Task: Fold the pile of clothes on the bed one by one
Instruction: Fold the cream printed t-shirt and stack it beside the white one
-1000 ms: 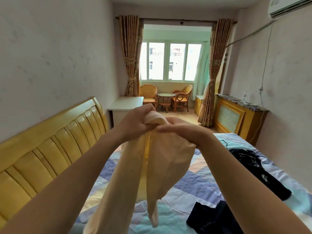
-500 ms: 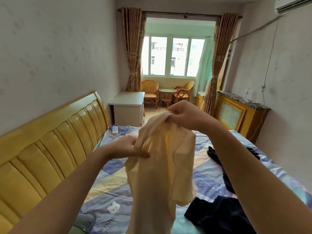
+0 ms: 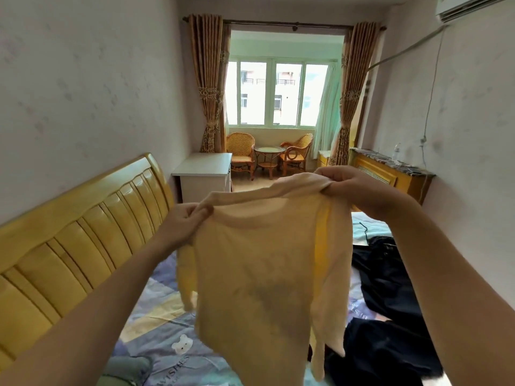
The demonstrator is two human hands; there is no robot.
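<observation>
a thin, soft cream shirt [image 3: 267, 274] hangs in the air above the bed [image 3: 156, 330], its long axis vertical, shoulders up and hem down, with a faint dark print, perhaps on its far side. the left hand [image 3: 184, 221] pinches 1 shoulder in a closed grip; the right hand [image 3: 351, 185] grips the other, higher. dark, crumpled clothes [image 3: 390, 288] lie on the patterned quilt at the right. beyond stands a glossy, ribbed wooden headboard [image 3: 69, 238].
</observation>
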